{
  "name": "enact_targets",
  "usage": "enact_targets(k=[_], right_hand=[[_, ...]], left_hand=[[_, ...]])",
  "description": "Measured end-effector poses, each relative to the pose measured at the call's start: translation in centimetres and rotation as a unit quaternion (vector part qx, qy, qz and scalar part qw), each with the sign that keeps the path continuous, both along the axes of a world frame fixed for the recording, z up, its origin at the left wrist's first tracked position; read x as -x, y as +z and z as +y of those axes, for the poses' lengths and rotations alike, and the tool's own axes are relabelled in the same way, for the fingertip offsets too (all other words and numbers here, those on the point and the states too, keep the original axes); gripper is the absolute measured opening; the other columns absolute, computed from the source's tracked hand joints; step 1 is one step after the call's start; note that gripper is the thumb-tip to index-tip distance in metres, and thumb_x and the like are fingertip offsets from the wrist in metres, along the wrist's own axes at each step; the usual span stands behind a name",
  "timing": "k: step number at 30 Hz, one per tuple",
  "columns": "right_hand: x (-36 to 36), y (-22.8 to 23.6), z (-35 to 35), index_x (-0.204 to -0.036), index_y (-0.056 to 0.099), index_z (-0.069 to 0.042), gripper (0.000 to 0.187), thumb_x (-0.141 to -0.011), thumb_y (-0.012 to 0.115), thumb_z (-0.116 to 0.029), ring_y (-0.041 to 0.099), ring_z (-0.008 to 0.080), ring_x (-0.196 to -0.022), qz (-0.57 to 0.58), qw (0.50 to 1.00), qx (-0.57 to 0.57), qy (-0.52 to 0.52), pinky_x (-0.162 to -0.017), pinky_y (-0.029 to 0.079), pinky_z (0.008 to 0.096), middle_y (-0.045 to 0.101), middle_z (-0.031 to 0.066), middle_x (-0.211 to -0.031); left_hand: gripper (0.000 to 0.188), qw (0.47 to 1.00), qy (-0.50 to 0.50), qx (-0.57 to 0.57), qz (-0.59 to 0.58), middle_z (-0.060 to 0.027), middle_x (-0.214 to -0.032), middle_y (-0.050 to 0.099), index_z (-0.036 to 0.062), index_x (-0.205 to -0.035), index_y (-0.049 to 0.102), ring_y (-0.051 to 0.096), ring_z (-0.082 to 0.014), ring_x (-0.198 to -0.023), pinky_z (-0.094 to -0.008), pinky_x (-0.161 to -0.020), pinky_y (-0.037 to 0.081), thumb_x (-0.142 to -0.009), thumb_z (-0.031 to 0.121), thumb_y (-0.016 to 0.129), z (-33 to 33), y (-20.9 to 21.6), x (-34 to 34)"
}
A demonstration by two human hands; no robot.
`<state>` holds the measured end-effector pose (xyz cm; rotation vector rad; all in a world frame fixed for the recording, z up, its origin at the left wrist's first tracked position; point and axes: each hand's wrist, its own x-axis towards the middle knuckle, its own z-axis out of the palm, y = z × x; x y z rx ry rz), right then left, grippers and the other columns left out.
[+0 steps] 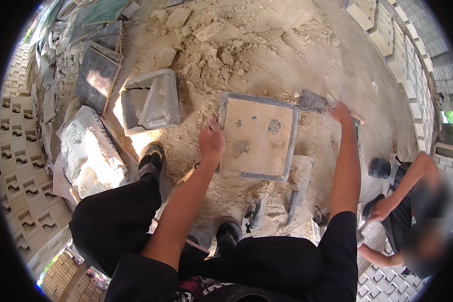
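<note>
A square mould [260, 132] with a dark grey rim lies on the ground in front of me, filled level with tan sandy material that shows several darker grey patches. Beside its left rim is my left hand [212, 138], fingers curled; whether they grip anything is hidden. My right hand [340, 111] is closed round the wooden handle of a trowel [314, 100]. The trowel's flat, grey-smeared blade points left and reaches the mould's upper right corner.
Loose tan sand [221, 55] heaps beyond the mould. A cracked grey block-shaped box [158, 100], dark boards [98, 75] and a white sack [93, 151] lie left. Metal bars [292, 204] lie nearer me. A co-worker [412, 171] crouches right; stacked pale blocks [392, 43] line the right side.
</note>
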<state>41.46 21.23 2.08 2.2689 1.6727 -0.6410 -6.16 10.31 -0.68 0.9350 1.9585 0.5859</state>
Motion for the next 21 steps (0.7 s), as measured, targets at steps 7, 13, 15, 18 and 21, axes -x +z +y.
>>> enact_targets(k=[7,13,15,18,21], right_hand=[[12.1,2.0,10.4,-0.115,0.062,0.002,0.045,-0.086,0.061,-0.033,0.061,0.0385,-0.109,-0.067,0.995,-0.001,0.078,-0.096,0.045,0.0498,0.063,0.025,-0.116],[20.1,3.7,14.1,-0.113,0.064,-0.004,0.034,-0.082,0.059,-0.018,0.06,0.0338,-0.115,-0.121,0.977,0.053,0.17,-0.109,0.025,0.0612,0.064,0.0193,-0.119],[19.4,2.3,14.2,-0.118,0.063,-0.008,0.037,-0.084,0.062,-0.024,0.058,0.0327,-0.119,-0.146,0.977,0.056,0.147,-0.111,0.024,0.0603,0.064,0.0147,-0.123],[17.6,-0.2,13.5,-0.124,0.059,-0.006,0.047,-0.086,0.063,-0.034,0.053,0.0354,-0.124,-0.074,0.994,0.059,0.049,-0.112,0.021,0.0613,0.059,0.0157,-0.129],[15.9,-3.4,12.1,-0.125,0.058,-0.005,0.051,-0.088,0.06,-0.04,0.049,0.0358,-0.127,-0.001,0.998,0.056,0.035,-0.112,0.018,0.0644,0.057,0.0171,-0.132]], left_hand=[[0.07,1.0,0.007,0.023,0.012,-0.027,-0.087,0.065,-0.0048,-0.09,0.066,0.06,-0.0473,-0.087,-0.0548,-0.079,0.044,-0.1,0.05,0.024,-0.1,1.1,-0.6],[0.068,0.998,0.001,0.044,0.036,-0.0263,-0.083,0.064,-0.004,-0.086,0.066,0.06,-0.0464,-0.081,-0.0559,-0.077,0.045,-0.101,0.047,0.024,-0.5,0.0,-0.5],[0.067,0.998,-0.004,0.051,0.025,-0.0252,-0.079,0.063,-0.0037,-0.083,0.065,0.059,-0.0459,-0.077,-0.056,-0.075,0.044,-0.101,0.046,0.023,0.2,0.5,-0.8],[0.066,0.999,0.003,0.047,0.002,-0.0243,-0.076,0.062,-0.0036,-0.081,0.064,0.058,-0.0456,-0.075,-0.0561,-0.073,0.044,-0.102,0.044,0.023,0.4,1.6,-0.6],[0.065,0.999,-0.008,0.045,-0.019,-0.0245,-0.076,0.062,-0.0035,-0.081,0.064,0.058,-0.0458,-0.075,-0.0564,-0.073,0.043,-0.102,0.044,0.024,0.2,1.8,-0.9]])
